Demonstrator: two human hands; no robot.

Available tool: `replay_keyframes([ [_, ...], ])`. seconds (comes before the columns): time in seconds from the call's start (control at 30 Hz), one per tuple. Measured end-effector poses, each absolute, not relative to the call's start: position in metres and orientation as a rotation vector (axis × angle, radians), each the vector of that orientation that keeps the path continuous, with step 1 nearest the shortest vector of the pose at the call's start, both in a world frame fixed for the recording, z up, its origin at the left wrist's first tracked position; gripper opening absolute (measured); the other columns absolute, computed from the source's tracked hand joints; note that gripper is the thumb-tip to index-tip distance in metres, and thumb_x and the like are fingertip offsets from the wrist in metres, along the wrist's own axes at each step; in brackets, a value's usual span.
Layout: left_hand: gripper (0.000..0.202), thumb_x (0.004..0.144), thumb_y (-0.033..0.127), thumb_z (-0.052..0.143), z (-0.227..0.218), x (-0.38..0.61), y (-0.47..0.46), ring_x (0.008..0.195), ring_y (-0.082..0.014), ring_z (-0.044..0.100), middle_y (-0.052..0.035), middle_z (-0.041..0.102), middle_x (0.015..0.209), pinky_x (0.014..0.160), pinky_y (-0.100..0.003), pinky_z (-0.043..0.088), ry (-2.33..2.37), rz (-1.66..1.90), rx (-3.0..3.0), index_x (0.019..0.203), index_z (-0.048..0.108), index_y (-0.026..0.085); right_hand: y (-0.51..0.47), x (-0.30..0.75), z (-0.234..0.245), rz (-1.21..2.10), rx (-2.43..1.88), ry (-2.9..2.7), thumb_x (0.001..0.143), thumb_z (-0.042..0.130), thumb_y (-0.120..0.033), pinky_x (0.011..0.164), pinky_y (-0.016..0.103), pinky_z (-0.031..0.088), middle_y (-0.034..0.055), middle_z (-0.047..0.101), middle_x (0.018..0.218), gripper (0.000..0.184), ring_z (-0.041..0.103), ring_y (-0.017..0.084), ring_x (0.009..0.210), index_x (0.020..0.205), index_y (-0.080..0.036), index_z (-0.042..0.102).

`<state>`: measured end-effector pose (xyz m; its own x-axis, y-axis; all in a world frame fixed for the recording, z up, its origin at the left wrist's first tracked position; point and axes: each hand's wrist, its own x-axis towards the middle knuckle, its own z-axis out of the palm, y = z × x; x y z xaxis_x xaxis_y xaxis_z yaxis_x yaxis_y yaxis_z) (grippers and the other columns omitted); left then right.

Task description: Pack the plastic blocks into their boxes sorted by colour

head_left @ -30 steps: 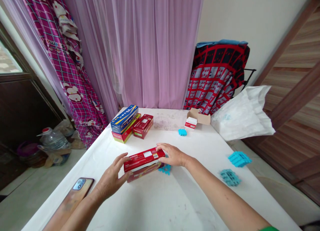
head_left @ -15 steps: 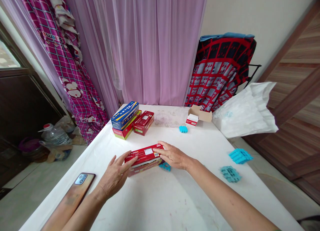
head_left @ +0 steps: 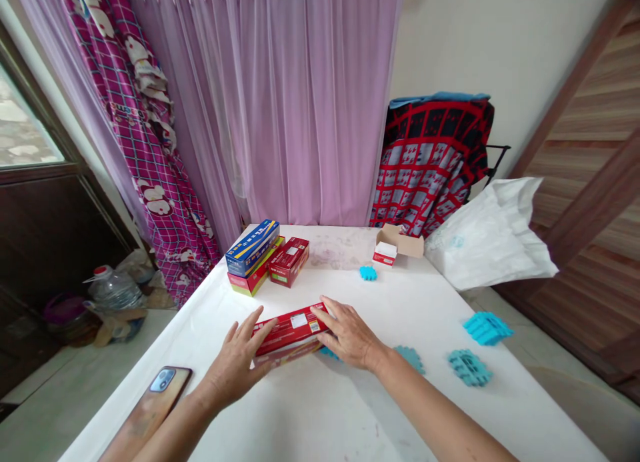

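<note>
A long red cardboard box (head_left: 287, 335) lies on the white table, held between my two hands. My left hand (head_left: 237, 359) is around its left end, fingers on the upper edge and thumb low on the front. At the other end, my right hand (head_left: 350, 332) grips with its fingers on the top and near side. A blue plastic piece (head_left: 330, 353) shows partly from behind the box, beside my right fingers. Next to my right forearm a teal notched piece (head_left: 410, 359) is partly covered.
A blue box (head_left: 253, 249) is stacked on a red-and-green box (head_left: 250, 282), beside a dark red box (head_left: 290, 262). An opened small box (head_left: 386, 252) and a small blue piece (head_left: 369, 273) lie farther back. Teal pieces (head_left: 470, 367), a white bag (head_left: 490, 242) and a phone (head_left: 150, 409) are near the edges.
The camera view has tilted up, so everything sits lower in the picture. My left thumb now shows on the box's front, and the teal piece beside my right forearm has come into sight.
</note>
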<state>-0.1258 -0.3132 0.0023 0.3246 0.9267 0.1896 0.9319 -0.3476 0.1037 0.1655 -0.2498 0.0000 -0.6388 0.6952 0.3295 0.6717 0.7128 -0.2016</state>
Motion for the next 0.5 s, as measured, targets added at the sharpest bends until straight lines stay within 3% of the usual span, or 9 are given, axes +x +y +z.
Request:
replay_keyframes([
  [0.1,0.075,0.080,0.042,0.063,0.014,-0.116,-0.302,0.135,-0.0327,0.045,-0.0150,0.043,0.150,0.110,-0.054,0.035,-1.911,-0.304,-2.624,0.148,0.036,0.028,-0.255,0.168,0.003,0.138,-1.163,-2.394,0.094,0.050,-0.036,0.108,0.047,0.043,0.0185,0.043,0.150,0.052,0.047,0.030,0.132,0.143,-0.017,0.048],
  [0.23,0.071,0.075,0.031,0.062,0.031,-0.107,-0.292,0.113,-0.0244,0.061,-0.0090,0.062,0.126,0.099,-0.038,0.047,-1.937,-0.305,-2.640,0.144,0.043,0.028,-0.266,0.185,-0.001,0.227,-1.200,-2.237,0.095,0.047,-0.034,0.110,0.044,0.042,0.0155,0.046,0.148,0.048,0.048,0.027,0.133,0.140,-0.018,0.051],
  [0.4,0.062,0.084,0.044,0.052,0.066,-0.095,-0.266,0.105,-0.0205,0.064,-0.0067,0.061,0.124,0.089,-0.031,0.050,-2.075,-0.399,-2.452,0.144,0.041,0.031,-0.284,0.215,-0.006,0.356,-1.235,-2.125,0.094,0.046,-0.033,0.109,0.041,0.045,0.0137,0.051,0.144,0.042,0.052,0.025,0.130,0.132,-0.020,0.059],
  [0.5,0.064,0.088,0.053,0.044,0.092,-0.084,-0.229,0.108,-0.0251,0.062,-0.0110,0.059,0.127,0.090,-0.036,0.048,-2.161,-0.450,-2.249,0.146,0.037,0.027,-0.293,0.228,-0.002,0.423,-1.282,-2.102,0.094,0.045,-0.033,0.106,0.039,0.047,0.0133,0.053,0.142,0.040,0.057,0.024,0.125,0.127,-0.021,0.063],
])
